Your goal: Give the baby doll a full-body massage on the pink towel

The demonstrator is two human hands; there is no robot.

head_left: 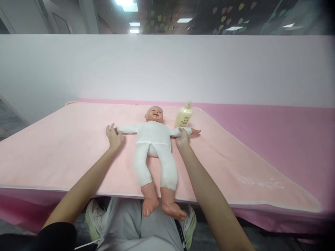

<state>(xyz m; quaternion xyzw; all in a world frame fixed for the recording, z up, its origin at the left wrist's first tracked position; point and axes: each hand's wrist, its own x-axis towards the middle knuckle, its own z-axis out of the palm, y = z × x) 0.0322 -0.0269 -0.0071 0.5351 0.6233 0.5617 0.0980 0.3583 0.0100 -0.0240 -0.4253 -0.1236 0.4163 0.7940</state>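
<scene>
A baby doll (153,134) with a white cloth body lies face up on a peach-pink towel, its arms stretched out sideways. Its bare plastic feet hang over the front edge. At the end of the doll's arm on the left, my left hand (114,137) holds the doll's hand, which is mostly hidden by my fingers. My right hand (182,137) is closed around the doll's other forearm, thumb on top of the white sleeve. The plastic hand on that side sticks out past my fingers. Just behind that arm stands a pale yellow pump bottle (184,115).
The towel (86,146) covers much of a table with a pink cover (261,132). A low white wall (167,66) rises behind the table, with dark glass (204,17) above it. My legs and shoes are below the front edge.
</scene>
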